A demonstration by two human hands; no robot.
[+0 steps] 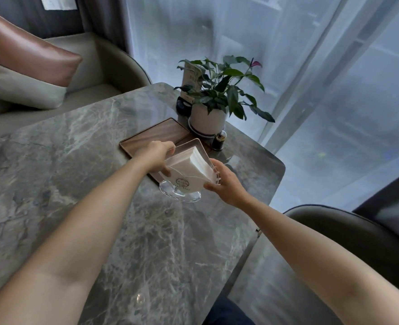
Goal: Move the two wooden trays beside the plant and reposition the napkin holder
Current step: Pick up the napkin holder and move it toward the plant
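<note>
A clear acrylic napkin holder (pixel 189 171) packed with white napkins is tilted above the grey marble table (pixel 76 174), its round clear base (pixel 179 195) just off the surface. My left hand (pixel 157 158) grips its left side and my right hand (pixel 225 181) grips its right side. Behind it lie two wooden trays: one (pixel 154 134) shows fully, the other (pixel 206 146) is mostly hidden by the holder. Both sit right in front of the potted plant (pixel 219 95) in its white pot.
A small dark domed jar (pixel 219 140) stands right of the trays near the table's right edge. A black stand with a card (pixel 189 90) sits behind the plant. Grey chairs (pixel 357 231) flank the table; sheer curtains hang behind.
</note>
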